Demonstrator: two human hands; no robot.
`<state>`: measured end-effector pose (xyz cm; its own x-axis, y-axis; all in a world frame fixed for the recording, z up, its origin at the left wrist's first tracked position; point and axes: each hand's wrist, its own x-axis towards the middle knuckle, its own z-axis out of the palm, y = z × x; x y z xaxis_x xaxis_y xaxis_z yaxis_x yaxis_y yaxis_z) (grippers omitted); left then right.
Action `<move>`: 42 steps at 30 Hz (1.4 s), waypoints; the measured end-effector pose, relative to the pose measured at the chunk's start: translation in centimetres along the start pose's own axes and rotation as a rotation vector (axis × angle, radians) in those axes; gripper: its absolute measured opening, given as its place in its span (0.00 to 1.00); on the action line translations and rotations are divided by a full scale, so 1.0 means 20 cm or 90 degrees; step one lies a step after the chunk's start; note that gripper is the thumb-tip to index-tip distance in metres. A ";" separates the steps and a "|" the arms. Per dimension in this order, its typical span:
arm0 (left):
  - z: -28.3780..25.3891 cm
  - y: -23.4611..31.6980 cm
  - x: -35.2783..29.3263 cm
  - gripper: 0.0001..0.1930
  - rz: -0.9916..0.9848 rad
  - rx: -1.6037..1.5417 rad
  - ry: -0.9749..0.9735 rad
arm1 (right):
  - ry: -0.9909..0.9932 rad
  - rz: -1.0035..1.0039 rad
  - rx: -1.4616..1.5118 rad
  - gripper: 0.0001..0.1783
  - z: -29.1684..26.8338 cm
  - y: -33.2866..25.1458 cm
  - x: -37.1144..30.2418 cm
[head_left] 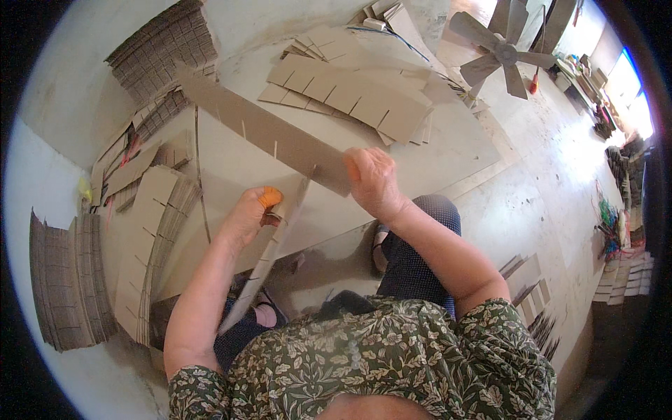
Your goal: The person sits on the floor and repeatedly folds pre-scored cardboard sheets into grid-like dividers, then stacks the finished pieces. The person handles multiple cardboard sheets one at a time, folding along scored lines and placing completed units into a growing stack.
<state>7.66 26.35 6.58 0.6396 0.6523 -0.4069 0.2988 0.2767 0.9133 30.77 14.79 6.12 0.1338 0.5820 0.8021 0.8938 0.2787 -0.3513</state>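
Note:
My left hand, with an orange wrap on a finger, is closed on a slotted cardboard strip that slants down toward my lap, seen nearly edge-on. In my right hand is the near end of a long brown cardboard strip with slots along it. This strip stretches away to the upper left over the pale tabletop. The two strips meet or cross just left of my right hand; whether their slots are engaged I cannot tell.
Loose slotted cardboard pieces lie on the far part of the table. More cardboard stacks stand at the left, with tall bundles by the wall. A fan stands at the upper right. Cardboard pieces sit at the lower right.

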 end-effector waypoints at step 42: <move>0.20 0.12 -0.12 0.03 0.424 0.726 0.156 | -0.131 -0.099 0.022 0.13 -0.09 -0.21 0.03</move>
<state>9.60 22.68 9.68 0.7866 0.5735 0.2290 0.4787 -0.8005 0.3606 27.92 12.63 8.90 -0.0970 0.6729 0.7334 0.8811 0.4007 -0.2511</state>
